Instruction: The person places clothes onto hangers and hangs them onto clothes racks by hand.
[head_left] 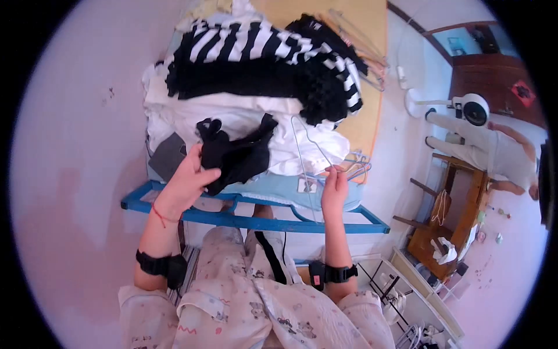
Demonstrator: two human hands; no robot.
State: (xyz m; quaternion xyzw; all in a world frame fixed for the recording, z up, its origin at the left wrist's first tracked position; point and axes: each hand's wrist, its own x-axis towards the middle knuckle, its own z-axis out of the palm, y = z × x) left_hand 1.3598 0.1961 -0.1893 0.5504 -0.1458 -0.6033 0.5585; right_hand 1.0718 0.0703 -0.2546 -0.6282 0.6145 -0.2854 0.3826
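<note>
My left hand (187,183) is closed on the edge of a small black garment (243,157) with straps or narrow openings at its top. The garment hangs loosely to the right of the fingers, above white clothes (285,142). In my right hand (335,189) a thin wire clothes hanger (298,145) is pinched between thumb and fingers. Its frame slants up and to the left, apart from the black garment. Several more hangers (359,166) lie just beyond the right hand.
A bed with a blue metal frame (256,223) stands in front of me. Black-and-white striped clothes (244,43) are heaped farther back, with hangers (354,38) beside them. A dark grey item (168,158) lies left. At right are a fan (474,110), a wooden chair (447,215) and another person (505,154).
</note>
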